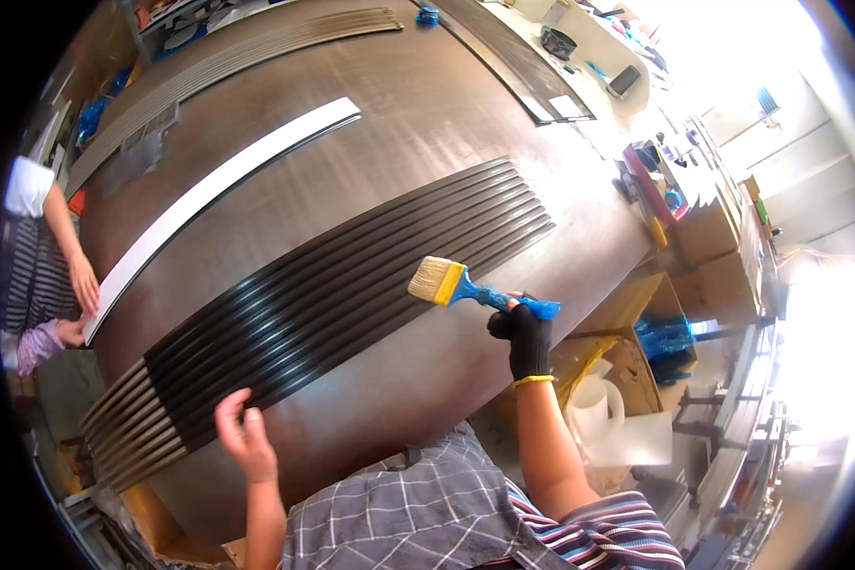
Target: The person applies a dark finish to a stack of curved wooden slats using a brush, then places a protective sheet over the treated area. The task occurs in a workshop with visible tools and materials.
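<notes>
A wide, flat paintbrush (437,281) with pale bristles, a yellow band and a blue handle is gripped in my right hand (522,340), which wears a black glove with bared fingertips. Its bristles point left, over the near right part of a row of long dark strips (294,294) lying side by side on the brown table (446,114). Most of that row is glossy black, while its left end shows a lighter metallic brown. Bare and with fingers apart, my left hand (247,442) is near the row's front edge, holding nothing; whether it touches the strips I cannot tell.
Across the table, a co-worker's hands (78,304) hold the end of a long white strip (228,180). Another ribbed bundle (285,52) lies farther back. Cardboard boxes (627,356) stand beside my right arm, one holding a white roll (591,404).
</notes>
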`<state>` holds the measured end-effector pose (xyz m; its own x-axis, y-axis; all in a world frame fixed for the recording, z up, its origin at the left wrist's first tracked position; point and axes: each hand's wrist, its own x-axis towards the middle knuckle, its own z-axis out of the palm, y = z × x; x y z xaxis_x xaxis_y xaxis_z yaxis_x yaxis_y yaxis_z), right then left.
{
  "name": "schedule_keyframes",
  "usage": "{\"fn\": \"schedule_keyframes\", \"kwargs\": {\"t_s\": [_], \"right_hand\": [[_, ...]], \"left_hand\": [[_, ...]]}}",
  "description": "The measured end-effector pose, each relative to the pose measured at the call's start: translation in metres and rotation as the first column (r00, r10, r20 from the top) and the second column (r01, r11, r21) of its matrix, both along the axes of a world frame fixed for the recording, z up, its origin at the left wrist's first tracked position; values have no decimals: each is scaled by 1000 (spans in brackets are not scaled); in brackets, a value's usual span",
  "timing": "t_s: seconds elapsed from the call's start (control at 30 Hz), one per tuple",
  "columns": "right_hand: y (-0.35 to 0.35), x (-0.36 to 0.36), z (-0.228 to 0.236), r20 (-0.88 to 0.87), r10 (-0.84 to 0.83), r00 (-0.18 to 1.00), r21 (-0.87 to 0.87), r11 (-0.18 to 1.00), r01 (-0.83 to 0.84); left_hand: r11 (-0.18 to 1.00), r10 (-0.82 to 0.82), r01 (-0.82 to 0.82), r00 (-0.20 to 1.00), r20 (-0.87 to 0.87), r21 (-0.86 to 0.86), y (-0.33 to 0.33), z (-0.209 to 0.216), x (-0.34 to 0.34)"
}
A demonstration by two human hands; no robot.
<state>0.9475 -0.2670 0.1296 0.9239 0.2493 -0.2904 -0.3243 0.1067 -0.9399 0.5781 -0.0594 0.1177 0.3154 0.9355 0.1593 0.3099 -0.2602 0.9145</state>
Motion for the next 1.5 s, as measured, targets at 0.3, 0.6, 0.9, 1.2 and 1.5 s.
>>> {"fn": "schedule_keyframes", "kwargs": {"t_s": [0.3,0.6,0.9,1.2,1.5], "right_hand": [[-47,215,18,55,-77,995,116,991,71],[-14,354,-12,411,202,889,-233,966,-111],[-19,556,104,341,238,909,82,956,-281],[52,806,95,687,724,62,-625,545,558],[151,982,37,744,665,57,-509,510,694]], "left_hand": [[-455,-5,878,-170,985,149,-131,182,381],[-360,913,379,-47,406,853,-263,292,498],[-381,831,614,-102,547,692,-254,278,628],[706,-650,678,735,193,-206,-188,24,809],[872,-397,466,854,-337,151,-177,-40,819]]}}
